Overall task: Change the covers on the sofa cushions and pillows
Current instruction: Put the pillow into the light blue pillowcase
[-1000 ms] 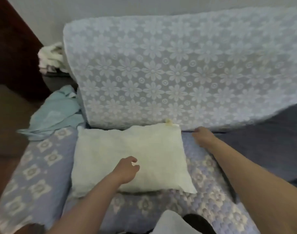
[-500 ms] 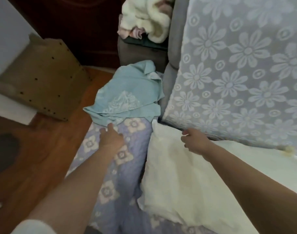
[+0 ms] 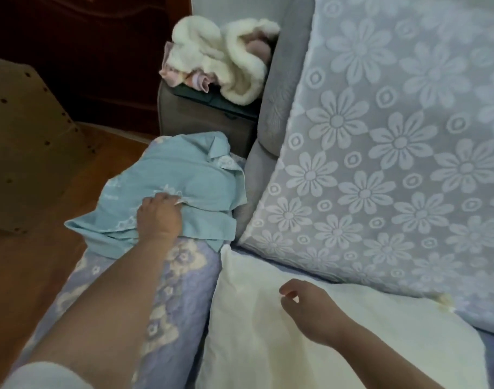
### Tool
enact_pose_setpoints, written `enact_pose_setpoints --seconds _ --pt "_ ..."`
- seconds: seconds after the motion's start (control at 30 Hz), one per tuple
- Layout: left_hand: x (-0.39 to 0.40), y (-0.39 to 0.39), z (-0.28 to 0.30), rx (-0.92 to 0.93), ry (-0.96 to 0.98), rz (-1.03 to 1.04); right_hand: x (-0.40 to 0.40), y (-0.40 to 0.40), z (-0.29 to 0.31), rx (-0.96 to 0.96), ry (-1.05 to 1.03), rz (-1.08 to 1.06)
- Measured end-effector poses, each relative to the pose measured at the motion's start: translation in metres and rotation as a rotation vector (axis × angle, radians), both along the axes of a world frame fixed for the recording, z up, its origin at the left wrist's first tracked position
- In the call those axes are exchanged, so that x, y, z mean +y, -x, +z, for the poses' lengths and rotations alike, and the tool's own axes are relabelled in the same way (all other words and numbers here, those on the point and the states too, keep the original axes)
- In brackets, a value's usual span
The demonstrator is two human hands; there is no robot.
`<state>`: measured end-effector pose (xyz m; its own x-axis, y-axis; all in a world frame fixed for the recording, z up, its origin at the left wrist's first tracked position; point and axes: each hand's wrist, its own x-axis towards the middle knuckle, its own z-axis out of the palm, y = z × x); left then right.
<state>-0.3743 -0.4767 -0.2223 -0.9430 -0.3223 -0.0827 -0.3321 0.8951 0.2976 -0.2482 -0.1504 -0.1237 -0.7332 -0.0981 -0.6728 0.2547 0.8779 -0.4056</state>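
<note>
Our left hand (image 3: 159, 217), short of it half a second ago, now pinches the folded blue cover (image 3: 184, 186) at the seat's end; our right hand (image 3: 307, 310) hovers loosely curled, empty, over the bare pillow (image 3: 254, 332) alongside — re-covering seems imminent.

- The folded cover (image 3: 181, 189) is laid on the seat cushion (image 3: 167, 299), at its far end.
- The bare pillow (image 3: 268, 332) is placed to the right of it, against the back cushion (image 3: 394, 164).
- The left hand (image 3: 159, 217) is rested on the folded cover.
- The right hand (image 3: 310, 313) is held over the pillow.
- A heap of fabric (image 3: 223, 63) is set on the armrest (image 3: 206, 119) behind.
</note>
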Motion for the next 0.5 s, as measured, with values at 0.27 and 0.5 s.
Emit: enact_pose_setpoints --seconds 0.27,0.5 --pt "0.056 -0.055 0.231 0.116 -0.780 0.044 0.016 -0.042 0.100 0.140 0.215 -0.226" --pt "0.173 -0.150 0.471 -0.008 -1.015 -0.589 0.033 -0.100 0.308 0.681 0.689 -0.103"
